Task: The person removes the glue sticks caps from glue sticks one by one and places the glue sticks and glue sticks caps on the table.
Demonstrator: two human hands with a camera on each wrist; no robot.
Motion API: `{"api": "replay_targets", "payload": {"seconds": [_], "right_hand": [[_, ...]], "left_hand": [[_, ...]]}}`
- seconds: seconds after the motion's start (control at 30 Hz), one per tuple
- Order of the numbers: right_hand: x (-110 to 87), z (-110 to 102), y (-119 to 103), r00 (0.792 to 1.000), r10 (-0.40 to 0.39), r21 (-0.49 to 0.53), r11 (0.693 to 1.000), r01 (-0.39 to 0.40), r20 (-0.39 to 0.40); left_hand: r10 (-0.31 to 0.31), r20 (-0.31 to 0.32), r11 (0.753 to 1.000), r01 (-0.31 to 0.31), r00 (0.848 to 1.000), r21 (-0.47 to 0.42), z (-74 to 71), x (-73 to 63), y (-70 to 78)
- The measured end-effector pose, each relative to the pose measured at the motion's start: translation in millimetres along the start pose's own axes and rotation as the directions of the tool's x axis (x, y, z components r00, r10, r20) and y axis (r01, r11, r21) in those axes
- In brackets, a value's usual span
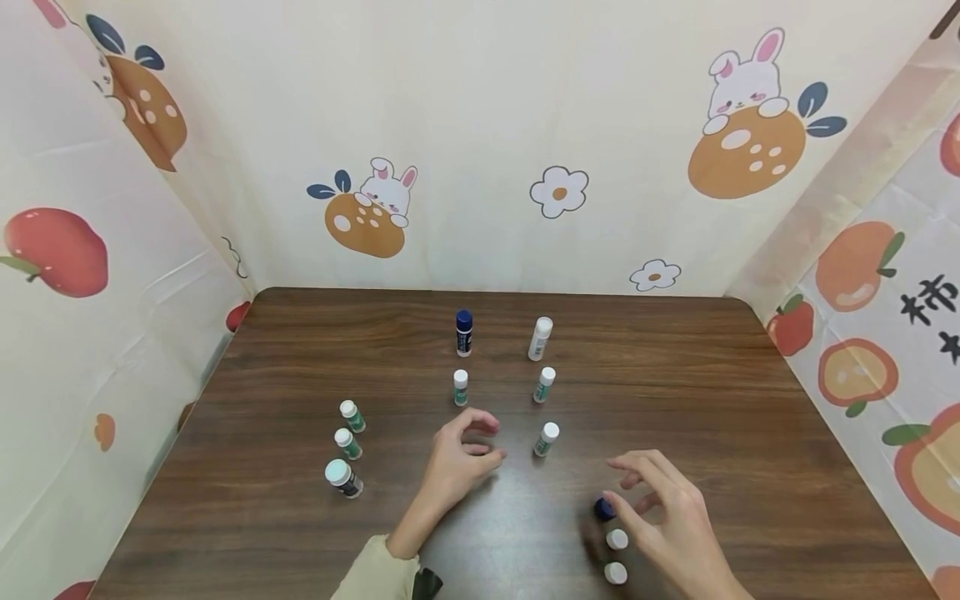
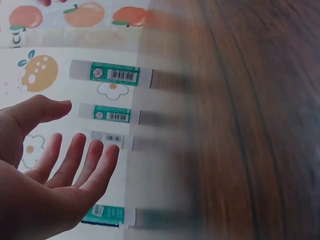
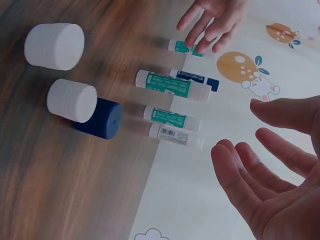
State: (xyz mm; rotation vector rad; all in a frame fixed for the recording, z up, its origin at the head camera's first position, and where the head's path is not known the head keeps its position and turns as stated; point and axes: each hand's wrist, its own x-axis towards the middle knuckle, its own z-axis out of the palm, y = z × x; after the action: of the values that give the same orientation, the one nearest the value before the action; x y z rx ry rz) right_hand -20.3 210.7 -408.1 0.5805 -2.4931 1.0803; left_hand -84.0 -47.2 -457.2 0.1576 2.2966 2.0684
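My left hand [image 1: 457, 462] hovers over the middle of the table with fingers loosely bent and nothing in its grasp. Just beyond it stands a small glue stick [image 1: 461, 389] with a green label and white top. To its right is another small green glue stick [image 1: 546, 440]. My right hand [image 1: 663, 508], also holding nothing, has thumb and fingers spread apart beside a dark blue cap [image 1: 604, 509]. Two white caps, a larger one [image 3: 54, 46] and a smaller one [image 3: 72, 100], sit upright in a row with the blue one.
Farther back stand a dark blue glue stick [image 1: 464, 333], a white one [image 1: 540, 339] and a small green one [image 1: 544, 386]. Several more form a column at left, the front one [image 1: 343, 478] dark-labelled. A printed curtain [image 1: 480, 125] encloses the wooden table [image 1: 337, 342] at back and sides.
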Motion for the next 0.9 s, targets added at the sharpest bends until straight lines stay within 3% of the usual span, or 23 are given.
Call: {"api": "replay_targets", "payload": {"seconds": [0.3, 0.6, 0.73, 0.9], "right_hand": [[6.0, 1, -1, 1.000, -0.010, 0.040, 0.999, 0.010, 0.007], [13.8, 3, -4, 0.999, -0.049, 0.036, 0.998, 0.049, 0.001], [16.9, 4, -5, 0.999, -0.049, 0.040, 0.998, 0.048, 0.013], [21.5, 8, -7, 0.998, -0.055, 0.050, 0.997, 0.054, 0.026]], "left_hand": [[-0.015, 0.058, 1.000, 0.013, 0.998, 0.027, 14.6, 9.4, -13.8], [-0.005, 0.099, 1.000, 0.006, 0.995, -0.016, 30.2, 9.3, 2.2], [-0.004, 0.098, 1.000, 0.001, 0.995, 0.023, 38.2, 15.2, -10.6], [0.018, 0.097, 0.998, -0.024, 0.995, 0.059, 45.0, 19.4, -16.1]]}}
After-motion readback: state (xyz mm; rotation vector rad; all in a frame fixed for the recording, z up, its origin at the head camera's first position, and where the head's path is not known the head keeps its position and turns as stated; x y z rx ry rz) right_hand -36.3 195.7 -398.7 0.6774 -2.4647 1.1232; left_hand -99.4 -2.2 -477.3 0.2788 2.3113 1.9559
